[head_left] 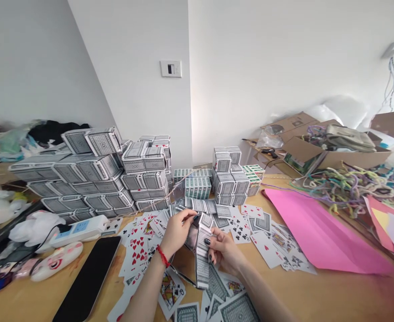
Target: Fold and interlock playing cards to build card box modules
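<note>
At the near middle of the light-brown wooden table (334, 295), we see a hollow, angular piece folded from grey-and-white patterned playing cards (203, 257), held over loose playing cards (138, 248), some face up and some back up. Our left grip (180, 226), with a red cord bracelet (162, 256) at its wrist, is pinched narrowly on the upper end of the piece; our right grip (225, 250), its nails dark, holds the right side between thumb and fingers. Beyond both, we note blocks of like pattern in tiers: a broad grey stack (90, 167) at left, a narrower grey stack (144, 174) beside it, and a small grey stack (230, 183) at right, with green-and-white patterned blocks (197, 188) between the last two. To the left lies a flat black smartphone (88, 277), near a long white power strip (79, 230). To the right, we find a bright pink sheet of paper (317, 232) near the loose cards; past it, a tangle of multicoloured fuzzy cords (347, 185) sits before an open brown cardboard box (354, 157).
</note>
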The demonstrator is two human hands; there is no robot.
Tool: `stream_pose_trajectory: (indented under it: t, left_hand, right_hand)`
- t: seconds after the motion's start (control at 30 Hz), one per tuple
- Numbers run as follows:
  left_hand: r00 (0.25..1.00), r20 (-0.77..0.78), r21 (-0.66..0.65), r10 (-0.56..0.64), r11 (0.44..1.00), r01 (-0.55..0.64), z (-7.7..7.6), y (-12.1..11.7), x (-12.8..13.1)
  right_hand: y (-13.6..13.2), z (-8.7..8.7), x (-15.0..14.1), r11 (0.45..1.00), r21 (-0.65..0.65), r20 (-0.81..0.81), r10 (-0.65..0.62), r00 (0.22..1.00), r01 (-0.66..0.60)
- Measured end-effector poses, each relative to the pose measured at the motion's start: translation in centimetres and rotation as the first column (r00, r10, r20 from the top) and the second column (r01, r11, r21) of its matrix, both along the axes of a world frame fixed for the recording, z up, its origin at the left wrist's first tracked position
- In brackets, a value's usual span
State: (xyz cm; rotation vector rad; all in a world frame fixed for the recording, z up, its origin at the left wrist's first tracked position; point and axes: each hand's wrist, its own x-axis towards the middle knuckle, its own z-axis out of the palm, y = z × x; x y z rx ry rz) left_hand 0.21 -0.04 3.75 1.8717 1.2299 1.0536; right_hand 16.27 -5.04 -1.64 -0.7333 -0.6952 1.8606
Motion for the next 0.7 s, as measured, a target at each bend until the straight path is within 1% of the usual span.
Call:
stream_pose_trajectory:
  t: [0.33, 0.57, 0.7]
  left_hand:
    - [1.000, -0.006, -0.005, 0.000, 1.000, 0.000, 0.23, -0.11, 0.06]
    - [1.000, -0.024, 0.006, 0.006, 1.000, -0.006, 0.15, 0.03, -0.27]
    - [1.000, -0.015, 0.006, 0.016, 1.000, -0.016, 0.22, 0.10, -0.33]
  right_hand:
    - [-0.13, 0.61, -0.04, 0.999, 0.051, -0.033, 0.017, 0.999, -0.015]
    - [-0.08, 0.57, 0.18, 0.997, 0.072, -0.040, 0.001, 0.999, 0.002]
    - [-0.09, 0.66, 0.23, 0.997, 0.076, -0.043, 0.014, 0.999, -0.011]
